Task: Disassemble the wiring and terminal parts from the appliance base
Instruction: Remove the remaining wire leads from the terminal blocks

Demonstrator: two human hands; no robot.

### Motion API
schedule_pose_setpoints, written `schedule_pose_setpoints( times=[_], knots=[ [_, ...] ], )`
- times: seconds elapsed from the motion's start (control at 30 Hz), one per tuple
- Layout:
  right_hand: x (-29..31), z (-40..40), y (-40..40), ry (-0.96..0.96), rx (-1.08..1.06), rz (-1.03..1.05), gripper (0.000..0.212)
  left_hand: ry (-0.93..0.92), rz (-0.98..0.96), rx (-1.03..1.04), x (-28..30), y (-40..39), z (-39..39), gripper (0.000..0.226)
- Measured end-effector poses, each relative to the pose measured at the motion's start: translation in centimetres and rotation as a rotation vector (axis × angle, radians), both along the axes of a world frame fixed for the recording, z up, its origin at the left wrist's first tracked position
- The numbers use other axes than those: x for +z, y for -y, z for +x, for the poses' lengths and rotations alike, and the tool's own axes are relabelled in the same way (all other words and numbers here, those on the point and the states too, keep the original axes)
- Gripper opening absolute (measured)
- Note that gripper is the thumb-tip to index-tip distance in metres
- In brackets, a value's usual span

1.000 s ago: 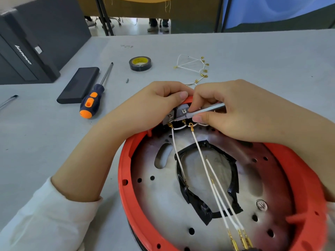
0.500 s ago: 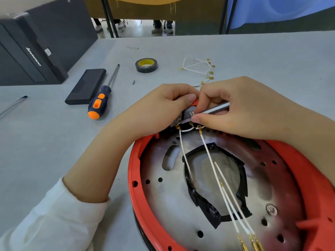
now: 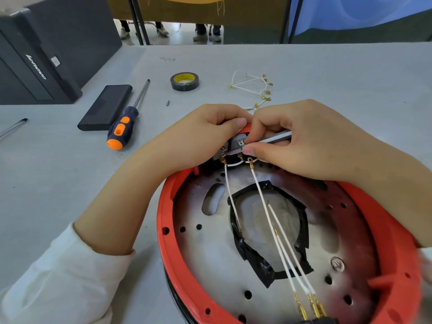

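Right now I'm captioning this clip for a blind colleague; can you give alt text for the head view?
Two hands work at the far rim of a red appliance base: the left hand holds a small grey terminal block while the right hand holds a thin metal tool against it. White wires cross the base's metal plate; a screwdriver and tape roll lie on the table beyond.
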State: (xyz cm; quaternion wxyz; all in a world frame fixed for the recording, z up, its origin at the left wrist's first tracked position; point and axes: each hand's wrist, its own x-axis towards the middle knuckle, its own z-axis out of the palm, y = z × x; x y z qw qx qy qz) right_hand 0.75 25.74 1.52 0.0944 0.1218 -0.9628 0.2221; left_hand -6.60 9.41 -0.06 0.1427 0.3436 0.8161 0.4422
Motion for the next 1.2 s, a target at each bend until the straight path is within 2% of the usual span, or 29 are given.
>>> schedule_pose_setpoints(
  times=[0.17,0.37,0.53,0.73,0.83,0.97,1.2],
  knots=[
    [0.4,-0.2,-0.1,-0.031,0.044,0.09,0.009,-0.005,-0.015,0.019,0.2,-0.2,0.0,0.024],
    [1.3,-1.2,0.4,-0.103,0.128,0.21,0.018,0.029,-0.005,0.039,0.0,0.0,0.0,0.025],
    [1.3,-1.9,0.6,-0.134,0.156,0.227,0.026,0.026,0.0,0.045,0.0,0.0,0.0,0.023],
    [2.4,-3.6,0.9,0.02,0.206,0.214,0.024,0.018,-0.01,0.052,-0.2,0.2,-0.4,0.02],
    [2.8,-4.2,0.9,0.088,0.234,0.177,0.027,0.021,0.002,0.068,-0.5,0.2,-0.6,0.025],
    [3.2,-4.8,1.1,0.168,0.256,0.136,0.032,0.044,0.049,0.098,-0.5,0.2,-0.8,0.043],
    [3.8,-6.0,1.2,0.329,0.297,0.061,0.034,0.037,0.064,0.114,-0.1,0.0,-0.3,0.043]
  ],
)
